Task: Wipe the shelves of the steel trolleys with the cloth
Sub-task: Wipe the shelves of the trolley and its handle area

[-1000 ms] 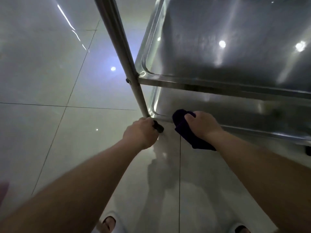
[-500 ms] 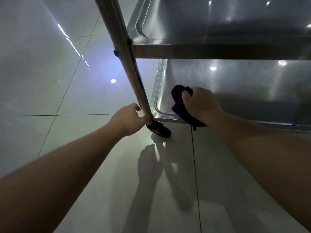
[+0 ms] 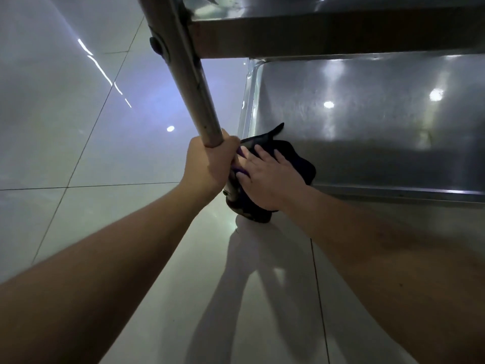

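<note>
Glossy pale floor tiles [image 3: 65,143] fill the left of our view. Our left hand [image 3: 207,164] is curled tight around the round steel trolley post [image 3: 189,82], low down, just above its dark caster wheel [image 3: 249,208]. Right beside it, our right hand [image 3: 270,177] lies flat with fingers straight, pressing the dark purple cloth [image 3: 294,158] onto the near left corner of the trolley's bottom steel shelf [image 3: 380,132]. Above runs the upper steel shelf [image 3: 341,30].

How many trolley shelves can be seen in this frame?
2: an upper shelf seen edge-on across the top, and the bottom shelf below it, where the right hand presses the cloth. Higher shelves may lie out of frame.
</note>
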### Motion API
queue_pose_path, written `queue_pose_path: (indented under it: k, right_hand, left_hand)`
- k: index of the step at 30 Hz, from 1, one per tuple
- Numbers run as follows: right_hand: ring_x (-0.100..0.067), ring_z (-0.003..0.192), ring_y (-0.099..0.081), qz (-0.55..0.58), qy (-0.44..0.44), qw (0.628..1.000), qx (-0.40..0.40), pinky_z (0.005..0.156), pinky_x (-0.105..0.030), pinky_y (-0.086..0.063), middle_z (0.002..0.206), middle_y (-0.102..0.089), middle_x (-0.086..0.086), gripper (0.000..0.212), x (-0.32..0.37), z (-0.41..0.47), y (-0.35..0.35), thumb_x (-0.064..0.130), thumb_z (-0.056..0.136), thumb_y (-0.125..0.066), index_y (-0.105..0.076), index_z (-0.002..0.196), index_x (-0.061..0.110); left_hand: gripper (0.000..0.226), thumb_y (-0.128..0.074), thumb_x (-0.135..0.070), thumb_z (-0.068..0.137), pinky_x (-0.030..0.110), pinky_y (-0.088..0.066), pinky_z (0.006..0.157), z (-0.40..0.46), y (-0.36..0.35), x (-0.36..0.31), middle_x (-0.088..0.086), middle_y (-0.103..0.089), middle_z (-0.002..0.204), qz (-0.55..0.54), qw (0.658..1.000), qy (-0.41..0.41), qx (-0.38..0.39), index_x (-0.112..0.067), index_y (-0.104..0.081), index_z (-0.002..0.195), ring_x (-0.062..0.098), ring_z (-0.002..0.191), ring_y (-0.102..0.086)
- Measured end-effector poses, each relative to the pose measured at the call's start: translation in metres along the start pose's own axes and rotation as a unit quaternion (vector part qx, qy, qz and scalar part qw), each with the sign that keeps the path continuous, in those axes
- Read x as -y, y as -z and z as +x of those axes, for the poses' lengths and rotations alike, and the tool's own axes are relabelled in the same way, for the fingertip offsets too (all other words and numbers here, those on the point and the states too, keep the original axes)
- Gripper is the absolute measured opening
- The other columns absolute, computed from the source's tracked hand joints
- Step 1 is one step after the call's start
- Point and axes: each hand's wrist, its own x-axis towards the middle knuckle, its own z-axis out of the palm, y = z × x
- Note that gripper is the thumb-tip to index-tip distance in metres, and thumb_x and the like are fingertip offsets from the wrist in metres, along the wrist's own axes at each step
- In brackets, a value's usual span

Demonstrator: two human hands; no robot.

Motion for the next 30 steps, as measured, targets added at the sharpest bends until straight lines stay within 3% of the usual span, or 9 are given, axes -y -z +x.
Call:
queue_pose_path:
  k: [4,10,16,21,25,27,30]
  right_hand:
    - [-0.017,0.159,0.006,-0.024,-0.009,1.000,-0.015,0.127,-0.050,0.005,0.174,0.002,0.010,0.062,-0.006,0.029,0.002,0.049,0.106,-0.014,-0.005,0.165,0.035]
    - [-0.016,0.159,0.004,-0.032,-0.064,0.997,-0.036,0.127,-0.051,0.003,0.173,0.002,0.011,0.062,-0.035,0.075,0.023,0.052,0.106,-0.015,-0.006,0.165,0.037]
    - [-0.017,0.160,0.002,-0.045,-0.192,0.979,-0.055,0.128,-0.052,-0.001,0.173,0.000,0.010,0.065,-0.134,0.050,0.054,0.056,0.104,-0.012,-0.009,0.165,0.034]
    - [-0.023,0.160,-0.003,-0.028,-0.352,0.932,-0.087,0.127,-0.054,-0.006,0.174,-0.004,0.004,0.067,-0.234,-0.019,0.081,0.055,0.104,-0.019,-0.014,0.165,0.028]
    - [-0.026,0.160,0.006,0.003,-0.420,0.905,-0.073,0.127,-0.054,0.001,0.174,0.005,0.003,0.068,-0.227,-0.014,0.078,0.053,0.104,-0.016,-0.005,0.166,0.027]
    - [-0.027,0.159,0.008,0.014,-0.405,0.912,-0.067,0.126,-0.054,0.002,0.174,0.007,0.003,0.068,-0.202,0.009,0.075,0.052,0.104,-0.015,-0.003,0.166,0.027]
    - [-0.025,0.159,0.008,-0.008,-0.298,0.953,-0.059,0.126,-0.052,0.003,0.174,0.008,0.005,0.066,-0.151,0.049,0.062,0.052,0.105,-0.013,-0.002,0.166,0.028]
  left_hand:
    - [0.022,-0.056,-0.023,0.075,0.030,-0.042,0.050,0.003,-0.011,0.006,0.015,-0.052,0.056,-0.032,0.997,0.000,-0.068,-0.009,-0.052,0.058,0.022,0.052,-0.048]
    - [0.038,-0.052,-0.021,0.078,0.027,-0.043,0.048,0.004,-0.018,0.011,0.031,-0.049,0.064,-0.027,0.994,-0.039,-0.095,0.016,-0.052,0.073,0.021,0.051,-0.048]
    - [0.030,-0.053,-0.015,0.076,0.034,-0.041,0.052,0.005,-0.018,0.012,0.030,-0.040,0.060,-0.064,0.992,-0.047,-0.093,0.010,-0.040,0.066,0.025,0.051,-0.044]
    - [0.034,-0.054,-0.020,0.074,0.033,-0.041,0.051,0.004,-0.020,0.015,0.029,-0.040,0.057,-0.069,0.991,-0.065,-0.097,0.010,-0.040,0.065,0.024,0.050,-0.044]
    - [0.025,-0.054,-0.023,0.072,0.033,-0.040,0.049,0.003,-0.020,0.017,0.009,-0.043,0.048,-0.062,0.992,-0.056,-0.097,-0.010,-0.040,0.054,0.025,0.050,-0.045]
    - [0.025,-0.054,-0.019,0.073,0.032,-0.040,0.050,0.002,-0.019,0.016,0.011,-0.042,0.048,-0.064,0.992,-0.051,-0.100,-0.009,-0.040,0.055,0.024,0.049,-0.044]
    - [0.028,-0.052,-0.015,0.074,0.031,-0.039,0.051,0.001,-0.020,0.012,0.025,-0.039,0.053,-0.068,0.990,-0.056,-0.106,0.004,-0.037,0.061,0.024,0.049,-0.043]
